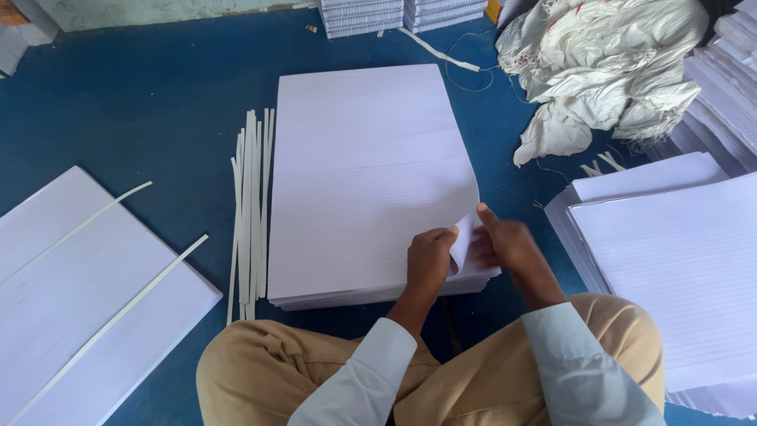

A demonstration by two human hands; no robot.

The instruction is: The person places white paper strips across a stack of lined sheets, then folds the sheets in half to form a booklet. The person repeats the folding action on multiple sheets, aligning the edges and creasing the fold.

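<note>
Blue matte floor under flat ruled paper stack point(363, 181), left hand point(430, 264) and right hand point(505, 244) both pinching its curled corner sheet point(465, 235)

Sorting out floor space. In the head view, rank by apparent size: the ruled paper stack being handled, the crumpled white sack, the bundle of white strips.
1. Ruled paper stack, largest.
2. Crumpled white sack, though it lies farther away and is partly cropped, so unsure.
3. Bundle of white strips, smallest.

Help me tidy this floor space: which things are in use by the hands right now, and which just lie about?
In use:
left hand
right hand
lifted sheet corner
ruled paper stack

Lying about:
loose paper strips
white sacks
paper stack at right
white board at left
</note>
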